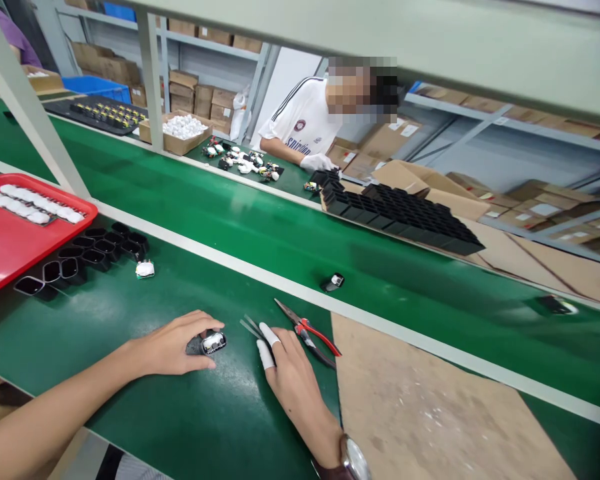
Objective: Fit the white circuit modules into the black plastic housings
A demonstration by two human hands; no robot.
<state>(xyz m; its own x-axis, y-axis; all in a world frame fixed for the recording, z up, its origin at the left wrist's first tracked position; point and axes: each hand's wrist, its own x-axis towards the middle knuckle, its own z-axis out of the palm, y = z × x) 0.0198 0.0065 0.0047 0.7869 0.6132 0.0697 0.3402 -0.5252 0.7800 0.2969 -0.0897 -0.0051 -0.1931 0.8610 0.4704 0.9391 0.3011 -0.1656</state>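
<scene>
The left hand (pixel 177 347) curls its fingers and thumb around a black case (pixel 194 345), with a white-topped board (pixel 213 343) showing in its mouth, turned toward the right hand (pixel 293 377). The case seems to rest on the counter (pixel 180 420), though its underside is hidden. The right hand is narrow, holding tweezers (pixel 251 327) whose prongs stand slightly apart and point away from the body, near the case but clear of it. Two of its fingers wear white covers (pixel 269 334), and a watch (pixel 355 459) circles the wrist. Just beside this hand lie pliers (pixel 305 328) (red and black grips), by the edge of a cardboard sheet (pixel 430 400).

To the left, a loose board (pixel 145 269) lies by a cluster of empty cases (pixel 95 253), next to a red tray (pixel 10 267) bearing rows of white-topped pieces (pixel 40 205). On the green belt (pixel 230 227) lie a filled case (pixel 333 283) and, farther right, a blurred dark piece (pixel 555 305). Beyond it, a co-worker (pixel 300 110) in a white shirt reaches a gloved hand (pixel 317 163) to a stack of black cases (pixel 400 210).
</scene>
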